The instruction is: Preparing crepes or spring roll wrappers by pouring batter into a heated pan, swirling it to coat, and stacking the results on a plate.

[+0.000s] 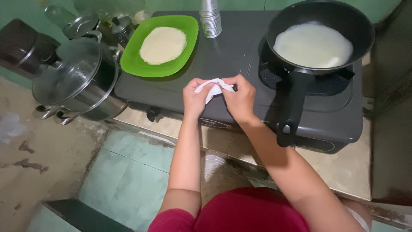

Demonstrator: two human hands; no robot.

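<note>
My left hand (195,99) and my right hand (240,98) meet over the front of a black two-burner stove (231,56), and both pinch a small crumpled white tissue (214,87) between their fingertips. To the right, a black frying pan (319,36) sits on the right burner with a thin pale crepe (312,45) spread across it; its handle (292,111) points toward me. On the stove's left side a green square plate (131,64) carries a round cooked crepe (163,44).
A steel pot with a glass lid (73,79) stands left of the stove on the counter. Jars and lids (101,23) crowd behind it. A stack of metal cups (210,18) rises at the stove's back. Below are tiled floor (128,180) and the counter edge (334,167).
</note>
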